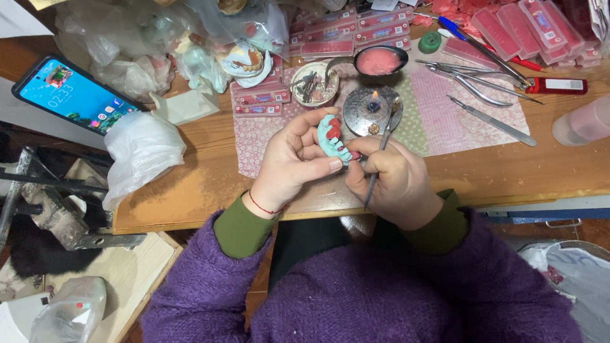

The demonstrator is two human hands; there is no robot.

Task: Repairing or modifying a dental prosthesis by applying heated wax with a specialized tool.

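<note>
My left hand [295, 159] holds a pale green dental cast with red wax and a row of teeth [332, 136] above the wooden bench edge. My right hand [394, 181] grips a thin metal wax instrument [380, 152], its lower tip touching the cast near the teeth. Just behind the hands a small round metal spirit burner [368, 108] shows a lit flame. Both arms wear purple sleeves over green cuffs.
A ladle of pink wax [379, 61] and a metal dish of tools [312, 82] sit behind the burner. Pliers and a scalpel [489, 82] lie right on patterned cloth. Pink tooth cards [356, 28], plastic bags [140, 149] and a lit phone [70, 95] lie around.
</note>
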